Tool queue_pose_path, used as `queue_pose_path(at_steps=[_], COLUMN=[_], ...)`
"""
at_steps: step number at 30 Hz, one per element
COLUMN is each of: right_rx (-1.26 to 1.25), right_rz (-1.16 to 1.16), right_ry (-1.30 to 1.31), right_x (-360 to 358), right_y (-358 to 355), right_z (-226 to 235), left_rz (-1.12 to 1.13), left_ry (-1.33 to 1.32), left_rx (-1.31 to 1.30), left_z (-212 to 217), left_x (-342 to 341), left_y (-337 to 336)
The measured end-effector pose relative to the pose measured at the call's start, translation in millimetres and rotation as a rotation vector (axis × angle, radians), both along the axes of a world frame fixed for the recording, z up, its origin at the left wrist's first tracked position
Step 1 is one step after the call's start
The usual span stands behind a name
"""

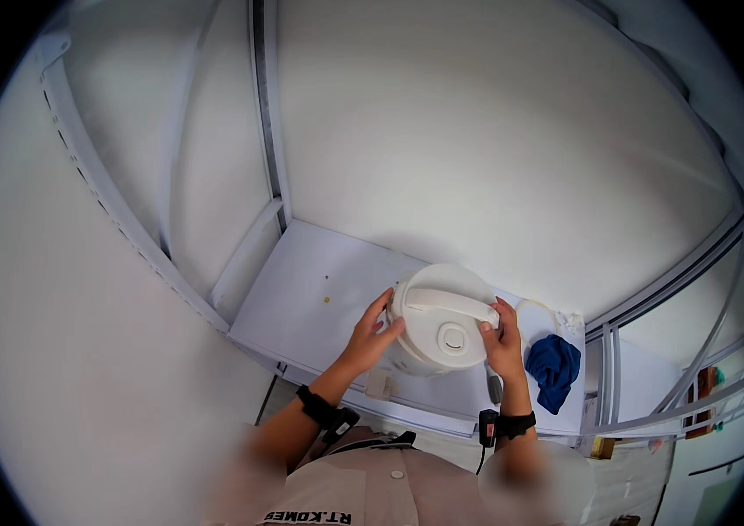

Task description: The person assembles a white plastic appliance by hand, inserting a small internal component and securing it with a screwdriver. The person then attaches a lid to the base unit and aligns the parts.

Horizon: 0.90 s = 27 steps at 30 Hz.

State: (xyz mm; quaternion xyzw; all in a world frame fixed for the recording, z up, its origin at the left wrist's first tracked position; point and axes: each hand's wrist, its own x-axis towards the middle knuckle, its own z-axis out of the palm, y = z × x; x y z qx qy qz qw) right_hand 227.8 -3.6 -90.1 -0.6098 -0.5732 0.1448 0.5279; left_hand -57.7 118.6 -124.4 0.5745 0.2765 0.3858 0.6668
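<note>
A round white appliance, by its look a rice cooker [429, 329], is at the right half of the white shelf top [288, 289]. Its lid carries an arched handle and a small round vent. My left hand [372, 339] is pressed to its left side, thumb toward the rim. On the opposite side, my right hand [503, 340] grips the edge by the handle's end, thumb on top of the lid. The cooker's underside is hidden, so I cannot tell whether it rests on the surface.
Right of the cooker lies a crumpled blue cloth [554, 370], with a pale cord [537, 304] behind it. A small beige tag or packet [380, 384] sits at the front edge. A tiny yellow square [327, 300] is on the left. Metal frame posts [268, 114] and white walls enclose the shelf.
</note>
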Motion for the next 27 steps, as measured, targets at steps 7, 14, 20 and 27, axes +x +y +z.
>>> queue_pose_path(at_steps=[7, 14, 20, 27], right_rx=[-0.031, -0.042, -0.007, 0.027], right_rz=[0.005, -0.040, -0.024, -0.004], right_ry=[-0.017, -0.060, -0.032, -0.041], right_x=[0, -7, -6, -8], right_y=[1, 4, 6, 10], right_z=[4, 11, 12, 19], left_rz=[0.097, 0.129, 0.169, 0.205], left_ry=[0.033, 0.040, 0.089, 0.055], left_rx=[0.062, 0.084, 0.118, 0.133], left_z=[16, 23, 27, 24], left_x=[19, 19, 20, 23], left_y=[0, 1, -2, 0])
